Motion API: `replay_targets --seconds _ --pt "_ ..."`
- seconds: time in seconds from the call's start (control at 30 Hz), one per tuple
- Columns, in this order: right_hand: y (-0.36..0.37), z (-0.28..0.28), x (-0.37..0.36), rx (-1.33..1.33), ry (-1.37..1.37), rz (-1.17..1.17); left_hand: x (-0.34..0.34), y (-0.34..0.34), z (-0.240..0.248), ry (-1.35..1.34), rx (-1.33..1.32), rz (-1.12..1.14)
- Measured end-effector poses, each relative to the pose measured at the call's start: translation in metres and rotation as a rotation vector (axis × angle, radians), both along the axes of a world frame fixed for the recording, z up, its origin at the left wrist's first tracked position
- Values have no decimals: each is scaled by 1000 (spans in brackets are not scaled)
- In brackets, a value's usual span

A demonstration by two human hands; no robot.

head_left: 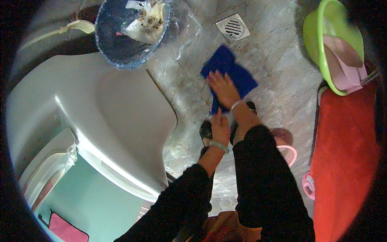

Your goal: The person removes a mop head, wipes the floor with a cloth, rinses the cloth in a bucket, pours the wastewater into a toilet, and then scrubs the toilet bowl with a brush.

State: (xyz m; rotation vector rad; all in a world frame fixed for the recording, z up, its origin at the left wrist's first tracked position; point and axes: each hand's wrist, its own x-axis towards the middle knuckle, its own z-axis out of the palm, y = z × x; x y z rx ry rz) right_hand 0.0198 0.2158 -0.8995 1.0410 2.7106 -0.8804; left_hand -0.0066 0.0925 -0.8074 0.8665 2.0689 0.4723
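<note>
A dark blue cloth (242, 78) lies spread on the grey marbled tile floor, its near part folded unevenly. My right hand (224, 89) rests flat on it, fingers stretched out and a little blurred. Closer to me, my left hand (220, 127) meets the near edge of the cloth, its fingers drawn together and seeming to pinch it. Each wrist wears a pale bracelet, and both arms are in black sleeves. Dark shoes (206, 130) show on the floor beside my left hand and partly behind my right wrist.
Ahead of the cloth sits a square metal floor drain (232, 28). A lined waste bin (109, 44) holds crumpled tissue. On the left stands a large glossy white fixture (125, 92). A green basin (316, 36), a red flat surface (342, 157) and a pink tub (291, 154) are at right.
</note>
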Motion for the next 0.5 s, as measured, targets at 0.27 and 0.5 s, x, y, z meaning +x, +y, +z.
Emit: replay_targets --seconds 0.27,0.5 --pt "-75 5 23 -60 42 252 12 -49 9 -103 -268 10" --pt "106 -28 -18 377 10 11 2 114 -29 -188 102 117"
